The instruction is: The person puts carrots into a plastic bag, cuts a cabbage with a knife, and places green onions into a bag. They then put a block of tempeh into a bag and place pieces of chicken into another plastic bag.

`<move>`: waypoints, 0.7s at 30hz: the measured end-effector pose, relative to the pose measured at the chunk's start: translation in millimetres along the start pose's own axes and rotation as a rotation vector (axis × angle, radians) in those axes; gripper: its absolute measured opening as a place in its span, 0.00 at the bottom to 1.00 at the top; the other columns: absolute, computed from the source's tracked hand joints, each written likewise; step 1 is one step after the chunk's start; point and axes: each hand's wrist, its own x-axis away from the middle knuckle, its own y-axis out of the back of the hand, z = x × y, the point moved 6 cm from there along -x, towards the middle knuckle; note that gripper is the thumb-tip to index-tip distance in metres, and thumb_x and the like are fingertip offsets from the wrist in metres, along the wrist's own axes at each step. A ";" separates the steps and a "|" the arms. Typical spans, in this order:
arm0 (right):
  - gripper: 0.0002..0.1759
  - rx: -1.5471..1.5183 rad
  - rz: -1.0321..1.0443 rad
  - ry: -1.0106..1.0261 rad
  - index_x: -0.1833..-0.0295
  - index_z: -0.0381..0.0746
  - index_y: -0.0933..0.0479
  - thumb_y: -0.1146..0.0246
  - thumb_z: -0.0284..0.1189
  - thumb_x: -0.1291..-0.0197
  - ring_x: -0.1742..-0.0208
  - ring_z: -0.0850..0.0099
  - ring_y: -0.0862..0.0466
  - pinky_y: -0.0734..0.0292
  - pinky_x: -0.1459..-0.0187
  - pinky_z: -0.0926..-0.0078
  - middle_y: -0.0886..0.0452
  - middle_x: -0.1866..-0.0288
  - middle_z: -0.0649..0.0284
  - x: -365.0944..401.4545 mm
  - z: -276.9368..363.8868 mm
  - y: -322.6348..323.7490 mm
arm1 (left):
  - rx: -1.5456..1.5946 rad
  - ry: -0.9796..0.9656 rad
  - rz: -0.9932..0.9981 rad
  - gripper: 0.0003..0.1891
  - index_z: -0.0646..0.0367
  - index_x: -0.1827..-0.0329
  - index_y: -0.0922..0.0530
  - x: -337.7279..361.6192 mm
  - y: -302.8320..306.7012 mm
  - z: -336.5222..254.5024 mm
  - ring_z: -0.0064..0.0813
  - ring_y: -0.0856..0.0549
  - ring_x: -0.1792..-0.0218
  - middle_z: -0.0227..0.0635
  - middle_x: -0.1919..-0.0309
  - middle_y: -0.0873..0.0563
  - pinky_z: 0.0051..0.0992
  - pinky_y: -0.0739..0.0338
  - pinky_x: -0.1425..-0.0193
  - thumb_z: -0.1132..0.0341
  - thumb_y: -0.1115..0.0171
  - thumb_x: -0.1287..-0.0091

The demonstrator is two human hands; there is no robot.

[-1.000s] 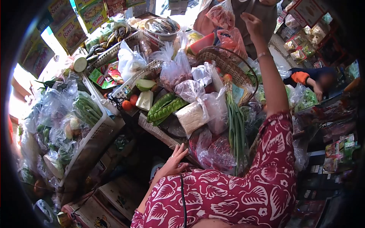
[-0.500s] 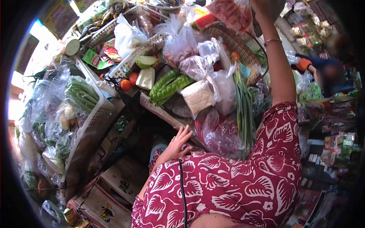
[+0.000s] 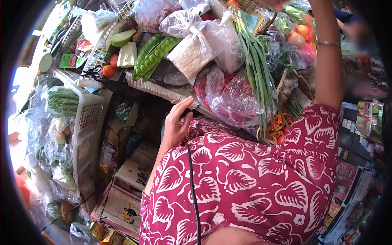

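My left hand point(image 3: 178, 123) rests at the light edge point(image 3: 163, 90) of the produce stand, fingers stretched out and holding nothing. Close to its fingertips lie a pale block in clear plastic point(image 3: 189, 56) and a clear bag with dark red contents point(image 3: 232, 98). Large green bean pods point(image 3: 153, 57) are just beyond, beside a cut pale green vegetable point(image 3: 127, 55). My right arm, with a bracelet point(image 3: 328, 43), reaches up past the top edge of the view, so the right hand is hidden. Long spring onions point(image 3: 257, 61) hang over the bag.
To the left stands a white plastic crate point(image 3: 87, 110) with bagged greens. Tomatoes point(image 3: 109, 71) sit by the pods, and red-orange chillies point(image 3: 279, 126) lie near my body. Boxes point(image 3: 132, 175) are stacked below. A black cord point(image 3: 192, 183) hangs down my front.
The view has shifted, and the produce appears higher and further left. The right hand with the clear bag of reddish contents has gone out of sight at the top. My left hand stays at the edge.
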 end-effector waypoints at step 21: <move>0.05 -0.268 0.230 -0.488 0.69 0.33 0.21 0.36 0.24 0.48 0.70 0.85 0.26 0.32 0.65 0.87 0.21 0.73 0.70 246.6 -86.3 -12.9 | -0.155 -0.153 0.515 0.34 0.58 0.31 0.46 2.8 -80.1 -22.1 0.46 0.45 0.32 0.51 0.32 0.48 0.34 0.47 0.31 0.60 0.42 0.38</move>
